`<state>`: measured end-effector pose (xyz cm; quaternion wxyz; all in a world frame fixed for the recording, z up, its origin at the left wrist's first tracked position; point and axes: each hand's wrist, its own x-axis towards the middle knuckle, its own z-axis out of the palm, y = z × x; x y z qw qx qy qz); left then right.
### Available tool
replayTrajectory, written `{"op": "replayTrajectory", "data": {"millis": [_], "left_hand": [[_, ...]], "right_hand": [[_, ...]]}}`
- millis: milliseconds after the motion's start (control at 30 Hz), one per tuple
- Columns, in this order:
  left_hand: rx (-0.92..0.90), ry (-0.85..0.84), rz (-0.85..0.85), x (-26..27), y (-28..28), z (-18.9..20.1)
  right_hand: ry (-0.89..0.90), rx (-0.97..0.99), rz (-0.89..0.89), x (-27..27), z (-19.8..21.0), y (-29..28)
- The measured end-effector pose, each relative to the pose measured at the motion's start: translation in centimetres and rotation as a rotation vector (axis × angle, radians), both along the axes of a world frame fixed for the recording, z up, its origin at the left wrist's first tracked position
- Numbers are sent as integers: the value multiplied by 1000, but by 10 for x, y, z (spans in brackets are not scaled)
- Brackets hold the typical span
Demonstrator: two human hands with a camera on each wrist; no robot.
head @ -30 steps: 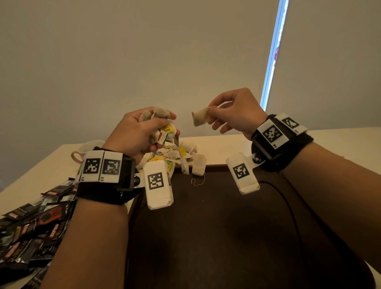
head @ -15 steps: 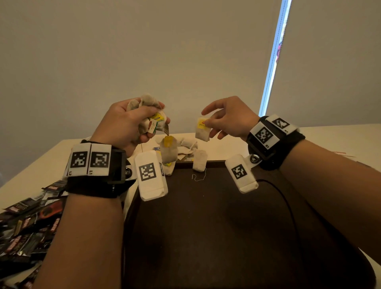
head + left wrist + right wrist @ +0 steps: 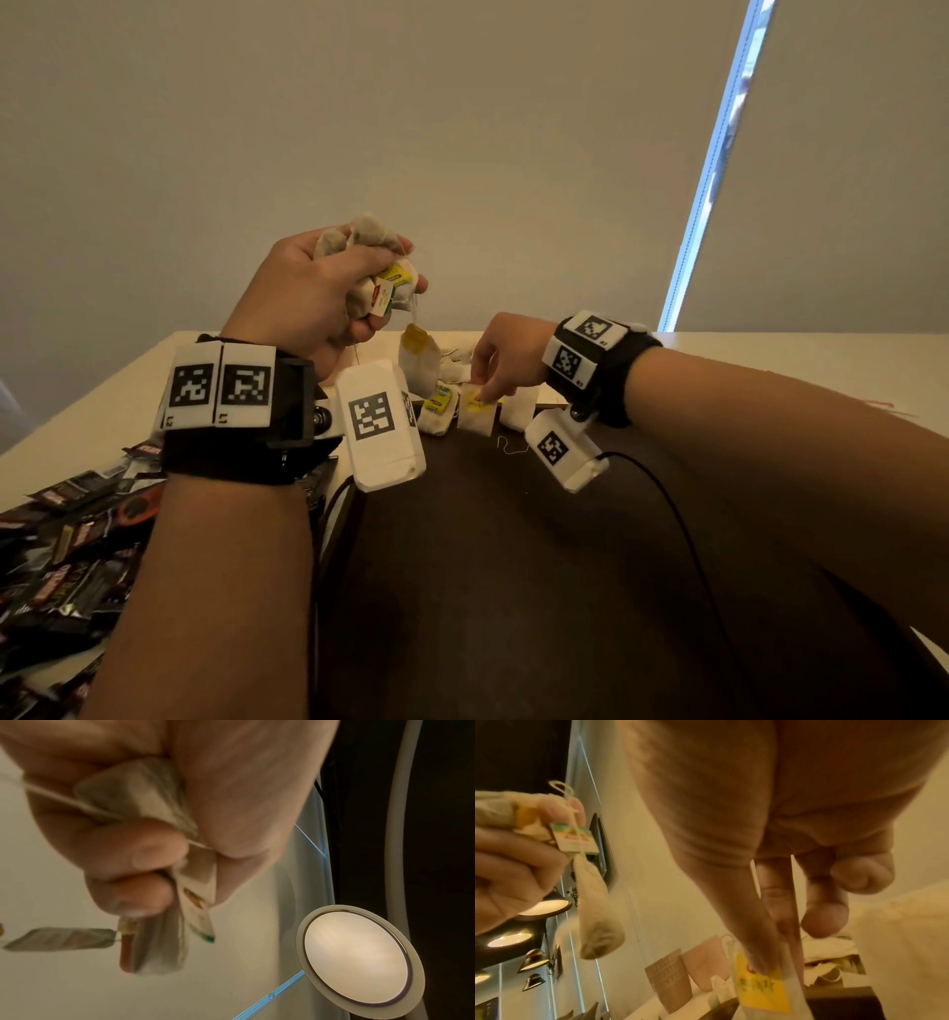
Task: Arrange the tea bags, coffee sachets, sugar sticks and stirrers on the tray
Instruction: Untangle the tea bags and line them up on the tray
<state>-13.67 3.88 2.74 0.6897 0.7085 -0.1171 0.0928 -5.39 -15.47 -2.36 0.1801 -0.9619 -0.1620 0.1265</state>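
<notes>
Left to right: coffee sachets [image 3: 67, 545] heaped on the table [image 3: 102, 401] left of the dark tray [image 3: 513, 591]. The raised left hand [image 3: 318, 293] clutches a bunch of tea bags [image 3: 369, 257], one dangling tea bag [image 3: 418, 360] hanging by its string. The right hand [image 3: 506, 354] pinches a yellow-tagged tea bag [image 3: 477, 411] at the tray's far edge, between two others.

Only "L1" and "L2" read clearly, on the left wristband markers [image 3: 221, 385].
</notes>
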Motion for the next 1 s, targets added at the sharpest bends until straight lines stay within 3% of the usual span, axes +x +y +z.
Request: {"op": "replayTrajectory", "data": {"millis": [467,1000], "left_hand": [[-4,4,-3,1,1,1],[-15,9,20,-1,6,-1]], "right_hand": [[-86,-150,-62,32,-24,9],[-83,-43,-41,36,-30,45]]}}
